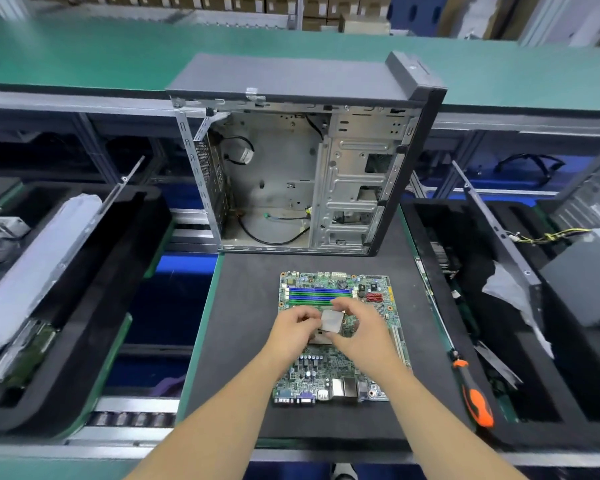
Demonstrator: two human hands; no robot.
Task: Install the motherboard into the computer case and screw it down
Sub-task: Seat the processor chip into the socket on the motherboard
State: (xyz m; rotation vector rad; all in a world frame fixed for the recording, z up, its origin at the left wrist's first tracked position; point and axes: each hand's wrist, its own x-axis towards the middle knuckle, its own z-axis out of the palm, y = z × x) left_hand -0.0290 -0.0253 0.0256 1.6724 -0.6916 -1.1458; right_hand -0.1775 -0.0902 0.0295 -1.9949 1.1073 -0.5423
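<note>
Both your left hand (293,325) and right hand (359,325) pinch the chip (332,321) above the motherboard (329,372). The board lies mid-mat; the case (302,161) stands empty, nothing screwed down.

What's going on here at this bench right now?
A person is working on a motherboard that lies flat on a dark mat, in front of an open computer case. Both hands are over the middle of the board: the left hand and right hand hold a small square silver chip over the socket area. The board is not yet in the case, which holds only loose cables. An orange-handled screwdriver lies untouched to the right of the mat.
</note>
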